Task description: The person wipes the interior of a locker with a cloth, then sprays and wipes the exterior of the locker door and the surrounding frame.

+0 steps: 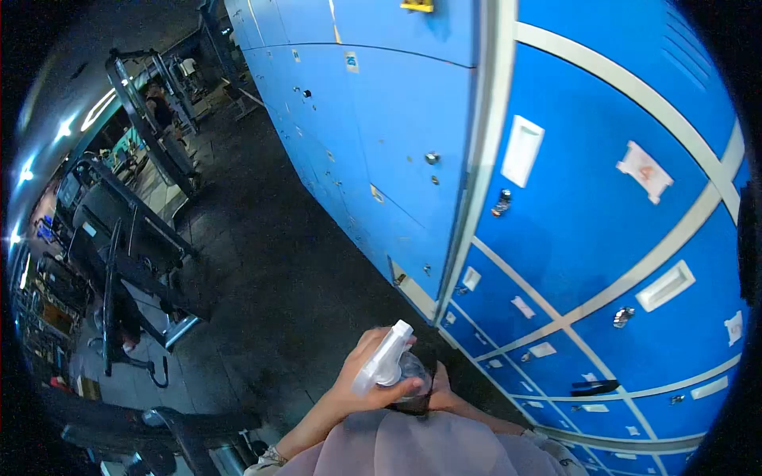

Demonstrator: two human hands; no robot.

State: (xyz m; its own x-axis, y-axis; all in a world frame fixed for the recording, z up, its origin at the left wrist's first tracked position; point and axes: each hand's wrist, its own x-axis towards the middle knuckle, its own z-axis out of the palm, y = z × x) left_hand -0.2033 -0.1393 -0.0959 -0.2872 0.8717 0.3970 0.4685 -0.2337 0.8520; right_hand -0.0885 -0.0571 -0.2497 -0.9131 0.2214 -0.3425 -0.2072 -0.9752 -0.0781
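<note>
A spray bottle (413, 370) with a white trigger head (389, 358) and a see-through body is held close in front of my chest. My left hand (361, 379) wraps round it just below the head, thumb lying across the front. On the other side, my right hand (443, 390) closes in against the bottle's body, its fingers partly hidden. Something dark shows between the bottle and that hand; I cannot tell whether it is cloth or part of the bottle.
Blue lockers (603, 174) with white handles and small locks rise on the right. Lighter blue lockers (381, 119) run into the distance. Gym machines (131, 238) fill the left side, and a person (163, 111) stands far back. Dark flooring (254, 222) lies between.
</note>
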